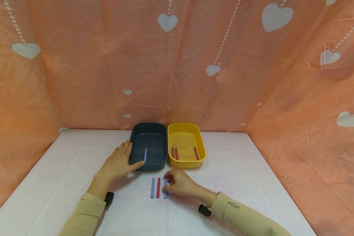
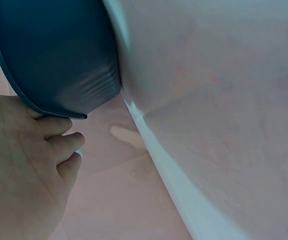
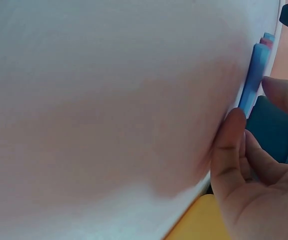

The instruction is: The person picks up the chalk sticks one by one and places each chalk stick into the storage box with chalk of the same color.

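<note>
My left hand (image 1: pixel 117 163) rests on the dark blue tray (image 1: pixel 148 126), fingers stretched along its left rim and thumb at the front rim. In the left wrist view, fingers touch the tray's outer side. My right hand (image 1: pixel 180 183) has thumb and index finger around a blue stick (image 1: pixel 165 195) on the table, the thumb across its middle and the index at its far end. In the right wrist view this blue stick (image 3: pixel 254 75) shows between them. To its left lie a red stick (image 1: pixel 158 188) and another blue stick (image 1: pixel 152 188), roughly parallel.
One blue stick (image 1: pixel 145 154) is inside the dark blue tray. Beside it, the yellow tray (image 1: pixel 185 164) contains three red sticks. Both trays stand at the back of the white-covered table (image 1: pixel 236 183), before an orange curtain (image 1: pixel 147 65) with white hearts.
</note>
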